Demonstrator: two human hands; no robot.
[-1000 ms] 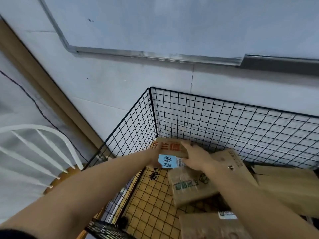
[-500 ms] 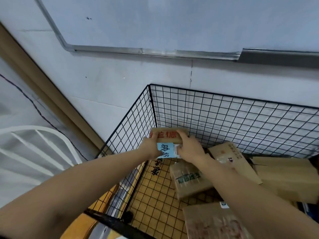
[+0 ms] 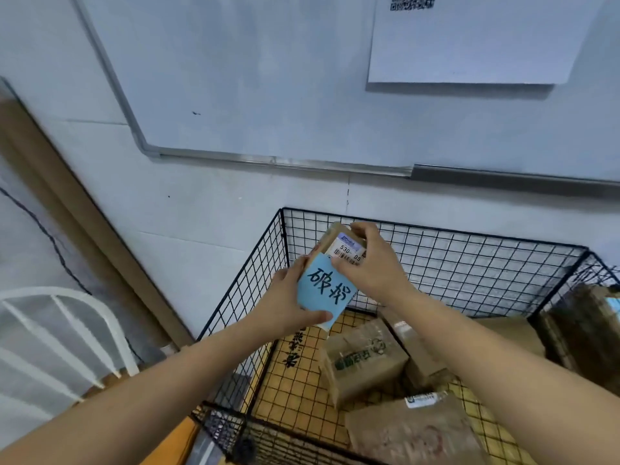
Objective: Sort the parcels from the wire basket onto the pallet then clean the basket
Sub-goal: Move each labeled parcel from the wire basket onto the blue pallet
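Observation:
A small brown parcel [image 3: 330, 239] with a blue handwritten note and a white shipping label is held up above the black wire basket [image 3: 436, 260], tilted so its labelled face points at me. My left hand [image 3: 288, 307] grips its lower left side, thumb across the note's bottom edge. My right hand [image 3: 372, 263] grips its right side and top corner. Several brown parcels lie on the basket floor, among them one with green print [image 3: 364, 362] and one at the near edge [image 3: 412, 434]. No pallet is in view.
The basket stands against a white wall under a whiteboard [image 3: 268, 78] with a paper sheet [image 3: 469, 38] on it. A white chair back [image 3: 67, 330] is at the left. A brown strip [image 3: 67, 209] runs along the left wall.
Both hands have lifted the small parcel up out of the basket and turned it, so the blue note and shipping label now face me. The view has tilted upward.

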